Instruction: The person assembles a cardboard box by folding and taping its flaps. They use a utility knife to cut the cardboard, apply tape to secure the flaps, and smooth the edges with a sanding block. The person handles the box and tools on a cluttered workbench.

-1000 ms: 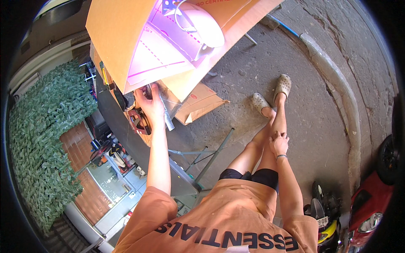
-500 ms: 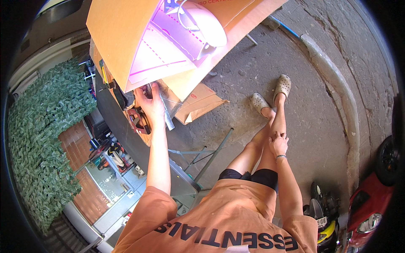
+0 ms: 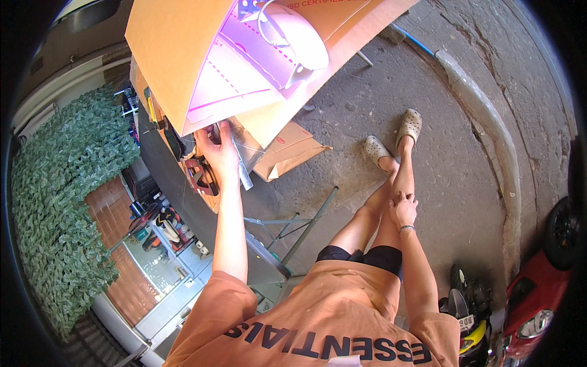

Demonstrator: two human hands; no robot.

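My left hand (image 3: 219,153) is at the lower edge of an open cardboard box (image 3: 168,55), fingers bent and fingertips partly hidden. Something dark and shiny shows between thumb and fingers; I cannot make out what it is. A ruler-like metal strip (image 3: 246,176) slants out beside the thumb, next to a clear plastic sheet (image 3: 247,137). Inside the box, a white rounded device (image 3: 309,46) with a cable stands in bright pinkish light. My right hand (image 3: 403,211) lies on my lower leg, fingers slightly apart, holding nothing.
Below the box lies a cardboard flap (image 3: 287,153). A brown-red object (image 3: 199,174) sits beside my left wrist. Folding metal legs (image 3: 309,229) stand on the concrete floor. Leafy green screening (image 3: 55,202) is at left; a motorcycle (image 3: 468,306) and a red car (image 3: 538,300) are at lower right.
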